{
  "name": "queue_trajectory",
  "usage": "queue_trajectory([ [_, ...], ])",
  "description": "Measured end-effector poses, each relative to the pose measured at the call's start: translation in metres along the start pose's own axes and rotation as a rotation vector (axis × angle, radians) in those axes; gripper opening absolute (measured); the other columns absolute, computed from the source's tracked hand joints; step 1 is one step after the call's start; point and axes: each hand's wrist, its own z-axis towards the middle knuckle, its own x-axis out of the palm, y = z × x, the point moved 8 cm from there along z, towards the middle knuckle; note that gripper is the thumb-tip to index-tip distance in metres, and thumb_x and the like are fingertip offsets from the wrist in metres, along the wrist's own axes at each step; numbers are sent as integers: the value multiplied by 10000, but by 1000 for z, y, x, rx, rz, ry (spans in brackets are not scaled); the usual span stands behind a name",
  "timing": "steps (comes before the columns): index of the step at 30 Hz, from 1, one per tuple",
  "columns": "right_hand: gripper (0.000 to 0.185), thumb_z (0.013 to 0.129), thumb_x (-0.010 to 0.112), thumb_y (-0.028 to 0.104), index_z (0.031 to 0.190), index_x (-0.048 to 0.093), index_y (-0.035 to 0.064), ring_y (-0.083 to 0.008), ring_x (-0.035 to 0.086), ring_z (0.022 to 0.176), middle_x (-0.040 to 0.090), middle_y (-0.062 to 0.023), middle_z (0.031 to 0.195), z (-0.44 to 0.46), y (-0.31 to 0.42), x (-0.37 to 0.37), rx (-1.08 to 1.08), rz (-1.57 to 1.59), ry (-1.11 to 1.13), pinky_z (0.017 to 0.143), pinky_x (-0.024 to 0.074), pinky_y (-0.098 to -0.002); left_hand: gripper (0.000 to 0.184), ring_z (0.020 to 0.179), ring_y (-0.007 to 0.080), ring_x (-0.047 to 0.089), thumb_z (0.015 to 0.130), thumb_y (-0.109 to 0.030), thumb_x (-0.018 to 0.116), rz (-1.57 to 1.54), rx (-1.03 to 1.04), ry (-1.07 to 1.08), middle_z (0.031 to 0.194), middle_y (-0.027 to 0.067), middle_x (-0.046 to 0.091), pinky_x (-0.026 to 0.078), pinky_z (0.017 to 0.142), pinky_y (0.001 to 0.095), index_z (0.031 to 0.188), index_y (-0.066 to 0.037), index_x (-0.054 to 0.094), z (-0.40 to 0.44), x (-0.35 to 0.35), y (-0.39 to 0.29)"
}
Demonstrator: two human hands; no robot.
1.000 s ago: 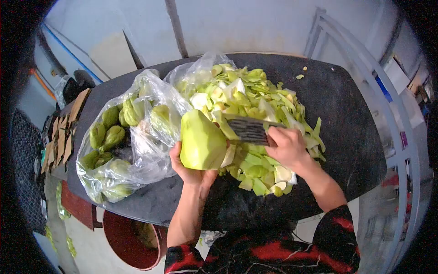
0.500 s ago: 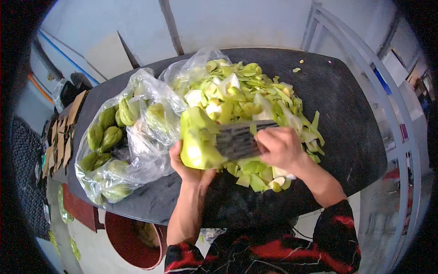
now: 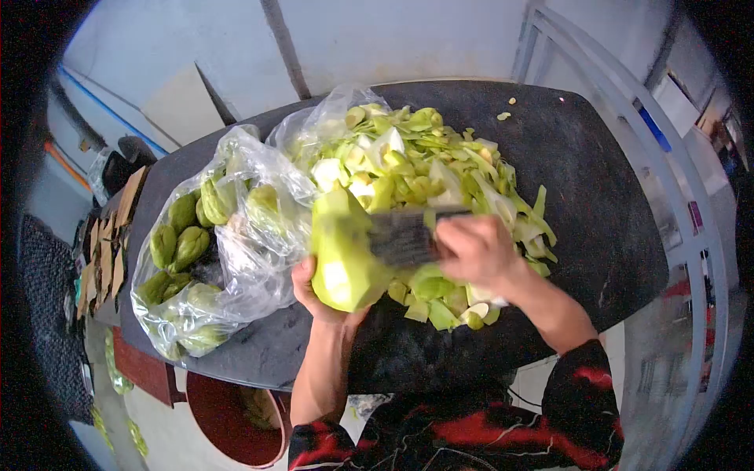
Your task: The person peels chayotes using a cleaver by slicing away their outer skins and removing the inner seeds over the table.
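My left hand [image 3: 306, 289] cups a large pale-green fruit or vegetable [image 3: 345, 271] from its left side and below. Its surface is faceted, with flat cut faces; I cannot make out its exact kind. My right hand [image 3: 477, 250] grips a cleaver [image 3: 402, 237] with a broad dark blade, blurred by motion. The blade reaches left to the right side of the green piece, and its handle is mostly hidden by my fingers. Behind and below the blade lies a heap of green peelings and whitish chunks [image 3: 448, 149].
To the left, a clear plastic bag [image 3: 259, 290] holds several green chayotes [image 3: 190, 247]. All this rests on a dark table [image 3: 597, 235]. A red-brown bucket [image 3: 224, 424] stands on the floor below, metal rails [image 3: 691, 275] at the right, and cardboard pieces [image 3: 110, 243] at the left.
The green piece has turned and sits slightly lower, showing a smoother face. The blade has shifted slightly left with my right hand. The whole view has tilted slightly.
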Motion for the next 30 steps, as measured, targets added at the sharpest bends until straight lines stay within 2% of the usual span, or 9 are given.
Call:
queue_trajectory([
  [6,217,615,706,55,642,492,78,-242,549,462,510,-50,543,3,9,-8,-67,17,-71,424,427,-354,704,1079,309,604,807,-484,547,-49,24,-71,1228,183,595,485,941,449,1320,-6,489,2,-7,-2],
  [10,152,669,670,110,732,532,102,-273,620,539,549,-72,582,1,25,-12,-112,64,-30,489,498,-392,829,1119,361,571,811,-601,541,61,80,-17,1284,217,546,451,992,523,1411,-46,404,2,2,-1],
  [11,134,693,670,120,762,557,97,-302,625,555,588,-91,614,0,1,4,11,-24,41,510,509,-406,904,1121,391,564,779,-630,559,-305,-42,244,1315,241,510,459,965,559,1441,-48,357,4,-20,4],
  [13,141,717,678,142,793,572,87,-332,637,597,630,-110,669,1,-42,14,234,-73,48,533,517,-426,903,1126,398,556,779,-625,561,23,-70,172,1335,236,492,474,919,579,1441,-46,354,4,17,8],
  [17,205,687,722,85,743,533,31,-315,613,577,611,-106,656,0,-36,10,234,-33,72,531,483,-402,863,1120,402,556,803,-612,544,-73,-62,211,1326,229,500,466,915,577,1431,-48,366,1,26,8],
  [21,189,646,701,53,705,522,44,-297,598,548,581,-95,620,3,-27,0,238,73,-3,498,457,-379,771,1148,382,539,850,-585,528,-124,63,-52,1310,198,528,442,960,529,1410,-67,418,8,2,-8],
  [23,190,632,700,113,719,534,83,-288,617,553,583,-71,624,1,-2,-4,-20,5,-27,503,499,-400,731,1166,350,543,878,-581,495,49,112,-373,1303,180,542,420,1021,493,1386,-57,444,4,-24,-16],
  [27,204,624,698,145,661,502,104,-224,586,528,517,-35,591,3,34,-15,-215,-57,-118,471,468,-344,702,1157,343,549,904,-582,442,-317,-45,-174,1297,174,559,427,1016,475,1360,-50,475,10,-4,-2],
  [30,165,653,652,166,651,495,113,-200,556,520,471,-18,583,-2,42,-12,-257,-108,-90,469,448,-322,717,1172,346,539,893,-578,444,-179,-27,-118,1325,176,535,434,1007,479,1385,-56,447,12,1,7],
])
